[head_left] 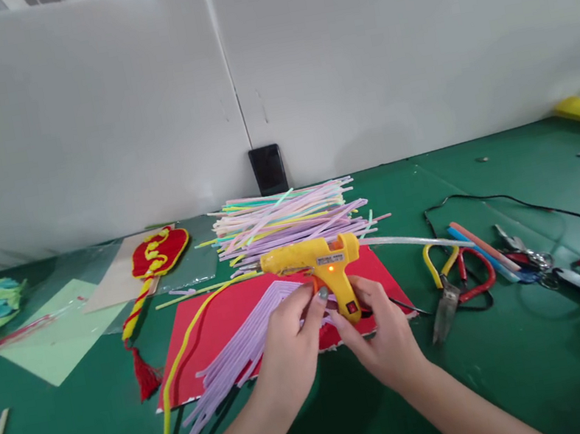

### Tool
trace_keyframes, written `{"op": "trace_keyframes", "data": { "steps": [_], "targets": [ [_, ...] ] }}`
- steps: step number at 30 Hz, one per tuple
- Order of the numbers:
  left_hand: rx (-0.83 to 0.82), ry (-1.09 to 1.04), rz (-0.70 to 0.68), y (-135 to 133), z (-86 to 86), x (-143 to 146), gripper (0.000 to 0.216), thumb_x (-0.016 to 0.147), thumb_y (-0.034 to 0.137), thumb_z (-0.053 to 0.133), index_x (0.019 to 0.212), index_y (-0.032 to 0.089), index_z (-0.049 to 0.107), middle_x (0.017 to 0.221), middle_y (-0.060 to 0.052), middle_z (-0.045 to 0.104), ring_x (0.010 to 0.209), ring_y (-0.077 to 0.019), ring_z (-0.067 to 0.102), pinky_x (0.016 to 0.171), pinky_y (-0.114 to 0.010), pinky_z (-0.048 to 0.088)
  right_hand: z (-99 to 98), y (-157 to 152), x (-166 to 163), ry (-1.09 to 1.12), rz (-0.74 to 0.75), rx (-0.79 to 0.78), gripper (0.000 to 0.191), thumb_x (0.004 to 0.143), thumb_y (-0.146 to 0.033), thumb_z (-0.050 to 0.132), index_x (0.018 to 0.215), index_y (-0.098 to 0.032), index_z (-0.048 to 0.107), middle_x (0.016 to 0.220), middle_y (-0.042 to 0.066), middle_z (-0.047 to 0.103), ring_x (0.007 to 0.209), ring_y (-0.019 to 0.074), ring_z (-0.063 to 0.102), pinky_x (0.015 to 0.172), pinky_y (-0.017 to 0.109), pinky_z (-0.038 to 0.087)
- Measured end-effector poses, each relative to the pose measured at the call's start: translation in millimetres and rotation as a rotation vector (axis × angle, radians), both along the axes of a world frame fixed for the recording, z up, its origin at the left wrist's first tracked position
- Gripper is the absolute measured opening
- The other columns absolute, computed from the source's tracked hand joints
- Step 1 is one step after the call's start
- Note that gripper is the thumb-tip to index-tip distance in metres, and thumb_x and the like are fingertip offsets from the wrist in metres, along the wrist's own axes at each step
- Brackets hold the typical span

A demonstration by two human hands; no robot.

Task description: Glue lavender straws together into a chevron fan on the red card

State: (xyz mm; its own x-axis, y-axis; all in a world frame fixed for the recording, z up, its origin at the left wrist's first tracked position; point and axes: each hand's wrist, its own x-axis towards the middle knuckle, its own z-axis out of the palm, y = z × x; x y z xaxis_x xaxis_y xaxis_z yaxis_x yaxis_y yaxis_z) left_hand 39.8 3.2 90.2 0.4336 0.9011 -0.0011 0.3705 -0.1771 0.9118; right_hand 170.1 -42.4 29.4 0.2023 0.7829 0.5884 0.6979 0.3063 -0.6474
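Observation:
A yellow hot glue gun [297,255] is held level above a red sheet [195,331], its nozzle toward the left and its small light glowing orange. Closed around the trigger area is my left hand [285,334], the thumb over the orange trigger. My right hand [386,331] grips the lower handle, fingers behind it. A clear glue stick [411,239] sticks out of the gun's back end. Under and beside my left hand lies a bunch of lilac pipe cleaners [243,330], bent to a point. One yellow fuzzy stem [170,380] curves along their left side.
A pile of pastel pipe cleaners [285,221] lies behind the gun, with a black phone [268,170] against the white partition [354,71]. Pliers [445,305], red-handled scissors [480,277], keys [533,260] and a black cord [510,193] are right. A red-yellow tasselled ornament [161,251] lies left.

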Motion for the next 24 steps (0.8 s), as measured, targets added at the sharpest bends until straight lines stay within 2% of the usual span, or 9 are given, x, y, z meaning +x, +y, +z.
{"op": "trace_keyframes", "data": {
  "steps": [5, 14, 24],
  "targets": [
    [-0.005, 0.01, -0.001, 0.4, 1.0, -0.9, 0.022, 0.092, 0.032, 0.041, 0.088, 0.02, 0.059, 0.093, -0.003, 0.068, 0.084, -0.0182, 0.063, 0.074, -0.028, 0.049, 1.6, -2.4, 2.4, -0.002, 0.021, 0.024, 0.031, 0.086, -0.027, 0.055, 0.115, -0.02, 0.046, 0.097, 0.009, 0.068, 0.084, 0.019, 0.068, 0.071, 0.03, 0.057],
    [-0.005, 0.006, 0.009, 1.5, 3.6, -0.2, 0.023, 0.09, 0.032, 0.042, 0.086, 0.019, 0.061, 0.087, -0.003, 0.068, 0.082, -0.019, 0.064, 0.07, -0.028, 0.05, -0.6, -2.5, 2.3, 0.043, 0.047, 0.008, 0.034, 0.085, -0.027, 0.058, 0.115, -0.02, 0.045, 0.099, 0.01, 0.068, 0.086, 0.0191, 0.068, 0.071, 0.029, 0.058],
    [0.009, -0.007, -0.007, 1.8, 3.4, -0.5, 0.025, 0.09, 0.03, 0.044, 0.097, 0.021, 0.067, 0.095, -0.004, 0.07, 0.085, -0.0196, 0.065, 0.074, -0.029, 0.051, 0.0, -3.0, 3.3, 0.055, 0.046, -0.021, 0.032, 0.084, -0.029, 0.058, 0.113, -0.022, 0.046, 0.099, 0.007, 0.069, 0.084, 0.0172, 0.069, 0.072, 0.027, 0.058]
  ]
}}
